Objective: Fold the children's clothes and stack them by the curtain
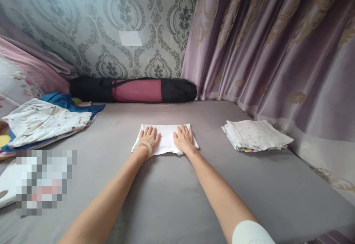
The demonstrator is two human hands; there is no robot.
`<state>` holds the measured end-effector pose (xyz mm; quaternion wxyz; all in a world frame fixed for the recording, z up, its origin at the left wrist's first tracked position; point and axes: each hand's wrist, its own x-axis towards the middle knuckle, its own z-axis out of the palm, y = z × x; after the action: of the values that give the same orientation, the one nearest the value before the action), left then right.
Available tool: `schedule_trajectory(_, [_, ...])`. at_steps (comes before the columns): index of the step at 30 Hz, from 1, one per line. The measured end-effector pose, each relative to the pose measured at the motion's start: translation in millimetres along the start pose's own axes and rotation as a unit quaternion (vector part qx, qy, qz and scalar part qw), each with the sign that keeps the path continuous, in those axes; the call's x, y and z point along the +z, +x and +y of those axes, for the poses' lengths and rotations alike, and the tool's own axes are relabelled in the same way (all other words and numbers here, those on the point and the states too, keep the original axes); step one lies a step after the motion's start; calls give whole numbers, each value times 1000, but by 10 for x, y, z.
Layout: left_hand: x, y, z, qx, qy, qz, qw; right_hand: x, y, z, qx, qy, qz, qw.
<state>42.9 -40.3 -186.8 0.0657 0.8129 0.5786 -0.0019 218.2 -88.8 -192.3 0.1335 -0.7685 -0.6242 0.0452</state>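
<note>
A white folded cloth (166, 139), perhaps a garment, lies flat on a grey sheet (166, 199) in front of me. My left hand (149, 137) rests palm down on its left part, fingers stretched out; a pale bangle circles that wrist. On the right part of the cloth, my right hand (184, 139) also lies flat with its fingers extended. Neither hand grips the fabric. The cloth's near edge looks slightly uneven between the two wrists.
To the right sits a stack of folded patterned cloths (259, 136). Loose printed clothes (50, 120) are heaped at the left, above a blurred-out patch (46, 183). A long black and red bag (135, 90) lies along the wall. Purple curtains (249, 44) hang at the right.
</note>
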Motion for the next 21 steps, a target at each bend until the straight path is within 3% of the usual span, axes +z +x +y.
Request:
schedule_trajectory(7, [46, 42, 118, 32, 15, 34, 999, -60, -16, -182, 4, 26, -32, 999])
schedule_trajectory(17, [156, 24, 207, 38, -26, 38, 998, 54, -49, -258, -3, 24, 17, 1000])
schedule_trajectory(21, [136, 45, 157, 37, -123, 91, 988, 22, -75, -239, -27, 53, 21, 998])
